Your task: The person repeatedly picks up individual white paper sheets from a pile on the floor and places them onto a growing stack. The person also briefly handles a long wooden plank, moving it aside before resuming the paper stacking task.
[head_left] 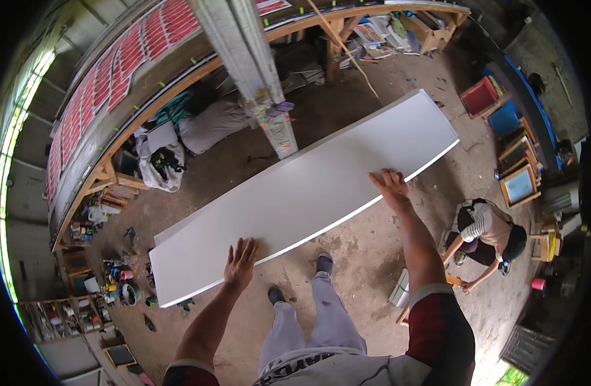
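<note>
I can't see what is under the big white board (302, 199), so I can't tell what holds it up. A thin strip peeks out along its far side, and I can't tell if that is a second board or just the side of this one. The low end of the tall gray post (234, 48) meets the far edge, but I can't tell if they touch. My left sleeve (191, 374) is cut off at the bottom. The space under the long table (186, 76) is dark, and the things there are hard to make out.

The board lies in front of me on a slant, with its right end farther away. My left hand (241, 262) is at the near edge, toward the left end. Its fingers are spread out on top. My right hand (391, 188) is at the same edge, toward the right end, with its fingers on top too. Neither hand is curled around anything. The board sticks out past both hands, and most of it is beyond my fingers. My feet are on the floor on the near side. To my right, a co-worker (491, 231) squats on the floor, well apart from the board.
</note>
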`<state>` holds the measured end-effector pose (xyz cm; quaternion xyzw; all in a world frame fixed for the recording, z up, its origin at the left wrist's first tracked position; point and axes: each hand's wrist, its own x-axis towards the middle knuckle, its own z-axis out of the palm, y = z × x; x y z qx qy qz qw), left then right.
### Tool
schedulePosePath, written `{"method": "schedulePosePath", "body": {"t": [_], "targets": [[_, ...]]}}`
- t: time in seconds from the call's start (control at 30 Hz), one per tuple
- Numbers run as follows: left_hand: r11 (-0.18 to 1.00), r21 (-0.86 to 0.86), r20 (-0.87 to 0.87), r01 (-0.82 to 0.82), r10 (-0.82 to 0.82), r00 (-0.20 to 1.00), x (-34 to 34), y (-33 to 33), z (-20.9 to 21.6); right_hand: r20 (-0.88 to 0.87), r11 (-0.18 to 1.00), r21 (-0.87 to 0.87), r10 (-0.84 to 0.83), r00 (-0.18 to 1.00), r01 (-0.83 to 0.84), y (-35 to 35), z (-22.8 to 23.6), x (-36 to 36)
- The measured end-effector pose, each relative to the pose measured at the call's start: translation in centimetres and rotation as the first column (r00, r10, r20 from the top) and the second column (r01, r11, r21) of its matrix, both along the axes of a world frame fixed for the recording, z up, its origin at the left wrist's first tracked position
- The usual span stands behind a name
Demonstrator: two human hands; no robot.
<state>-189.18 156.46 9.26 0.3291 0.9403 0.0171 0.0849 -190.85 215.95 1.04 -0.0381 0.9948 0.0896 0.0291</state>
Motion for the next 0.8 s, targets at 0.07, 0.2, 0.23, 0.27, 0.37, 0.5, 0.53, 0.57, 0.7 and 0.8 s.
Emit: {"method": "schedulePosePath", "body": {"t": [0.07, 0.2, 0.23, 0.27, 0.37, 0.5, 0.53, 0.57, 0.7, 0.8], "targets": [[1.000, 0.017, -0.029, 0.001, -0.001, 1.000, -1.3, 0.7, -1.1, 0.039, 0.996, 0.055, -0.075, 0.996, 0.073, 0.0, 0.5, -1.4], [0.997, 0.077, -0.007, -0.007, 0.007, 1.000, -2.2, 1.7, -4.5, 0.134, 0.985, 0.150, -0.104, 0.985, 0.084, 0.5, 0.5, -2.8], [0.998, 0.063, -0.022, -0.005, 0.006, 1.000, -2.0, 1.5, -5.6, 0.146, 0.985, 0.155, -0.103, 0.984, 0.080, 0.5, 0.5, -3.1], [0.999, 0.052, -0.036, -0.002, 0.004, 0.999, -1.8, 1.6, -6.3, 0.159, 0.984, 0.162, -0.104, 0.982, 0.078, 0.6, 0.7, -3.2], [0.997, 0.074, -0.034, -0.022, 0.025, 0.999, -1.3, 1.8, -8.0, 0.153, 0.985, 0.158, -0.096, 0.984, 0.071, 1.0, 0.5, -3.4], [0.997, 0.075, -0.058, -0.019, 0.023, 0.998, -1.2, 2.5, -8.9, 0.098, 0.987, 0.149, -0.081, 0.992, 0.066, 1.7, -0.9, -3.5], [0.997, 0.070, -0.074, -0.013, 0.018, 0.997, -1.2, 2.5, -9.1, 0.090, 0.987, 0.145, -0.088, 0.992, 0.074, 1.9, -1.2, -3.7], [0.998, 0.056, -0.066, -0.021, 0.025, 0.998, -1.0, 2.5, -9.4, 0.084, 0.986, 0.148, -0.093, 0.992, 0.079, 1.8, -1.3, -3.9], [0.998, -0.011, -0.001, -0.060, 0.060, 0.998, -0.9, 2.8, -9.3, 0.079, 0.981, 0.160, -0.121, 0.989, 0.108, 1.4, -2.1, -4.8], [0.997, -0.039, 0.088, -0.070, 0.073, 0.993, -1.4, 3.4, -7.6, 0.068, 0.971, 0.164, -0.188, 0.980, 0.175, 0.6, -2.9, -4.7]]}}
